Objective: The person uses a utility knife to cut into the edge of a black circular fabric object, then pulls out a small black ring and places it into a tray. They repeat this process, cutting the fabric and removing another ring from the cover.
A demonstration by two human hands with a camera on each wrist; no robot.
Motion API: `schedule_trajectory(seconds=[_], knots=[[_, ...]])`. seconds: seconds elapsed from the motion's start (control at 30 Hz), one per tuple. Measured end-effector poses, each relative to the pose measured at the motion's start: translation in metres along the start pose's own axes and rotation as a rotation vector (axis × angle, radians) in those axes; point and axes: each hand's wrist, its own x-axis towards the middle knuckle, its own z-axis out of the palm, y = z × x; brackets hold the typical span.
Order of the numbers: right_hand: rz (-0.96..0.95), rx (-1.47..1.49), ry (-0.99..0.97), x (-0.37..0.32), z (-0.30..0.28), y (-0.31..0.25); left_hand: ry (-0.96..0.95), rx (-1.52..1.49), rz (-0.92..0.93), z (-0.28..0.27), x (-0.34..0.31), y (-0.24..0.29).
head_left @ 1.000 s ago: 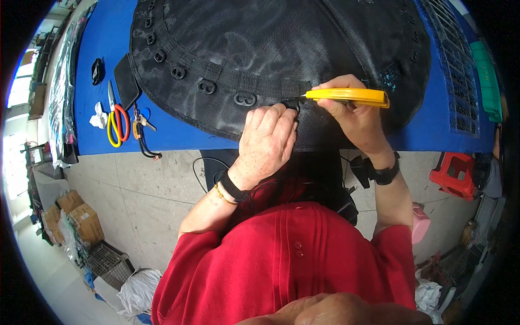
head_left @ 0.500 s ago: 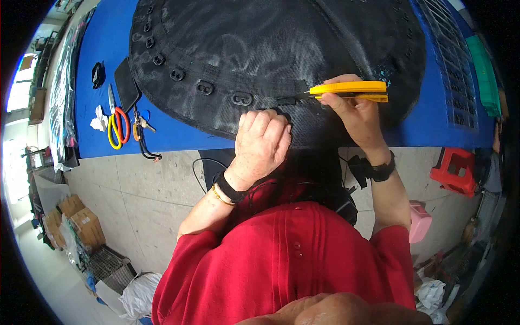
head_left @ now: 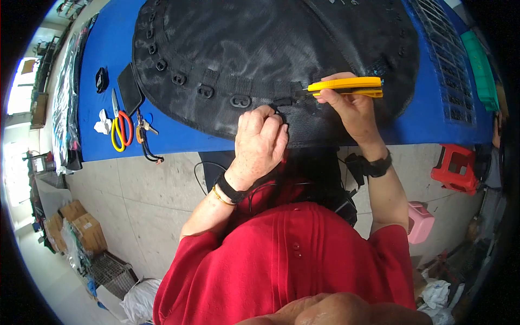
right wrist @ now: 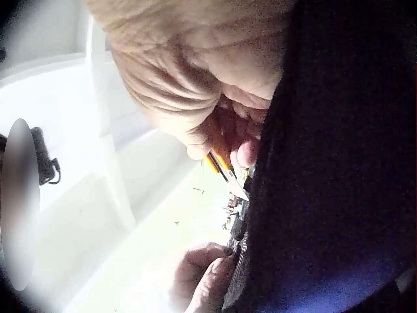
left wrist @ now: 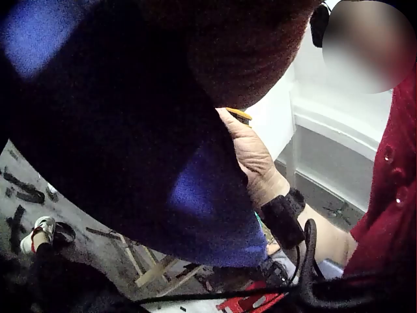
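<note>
A large black mesh piece (head_left: 238,43) with a rounded edge lies on the blue table. Along its border runs black webbing that carries several black slide buckles (head_left: 240,101). My right hand (head_left: 355,116) holds yellow thread snips (head_left: 352,83), blades pointing left at the webbing's end. Just below those blades sits a small dark webbing tab (head_left: 282,101). With fingers curled, my left hand (head_left: 259,141) grips the mesh edge beside that tab. In the right wrist view, the left thumb and finger (right wrist: 207,277) pinch the edge, below the snips (right wrist: 221,161).
Left on the table are red-and-yellow scissors (head_left: 120,127), keys (head_left: 147,128), a dark flat phone-like object (head_left: 130,89), a small black item (head_left: 101,79) and crumpled white paper (head_left: 103,122). A clear compartment organizer (head_left: 458,97) and green tray (head_left: 480,73) stand right. A red stool (head_left: 456,169) is below.
The snips have moved slightly left and up. My left hand has drawn back a little left from the tab, which shows more now, and its fingers have shifted on the edge.
</note>
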Motion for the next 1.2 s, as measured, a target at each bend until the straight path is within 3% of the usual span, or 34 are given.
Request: schedule_trajectory(seconds=[0.43, 0.8, 1.2], knots=[[0.042, 0.091, 0.018, 0.004, 0.006, -0.002, -0.037, 0.047, -0.031, -0.003, 0.001, 0.004], [-0.052, 0.125, -0.072, 0.006, 0.000, 0.007, -0.008, 0.054, 0.011, 0.000, 0.001, -0.001], [-0.025, 0.106, 0.043, 0.004, 0.003, 0.002, -0.042, 0.097, -0.070, 0.000, 0.005, 0.005]])
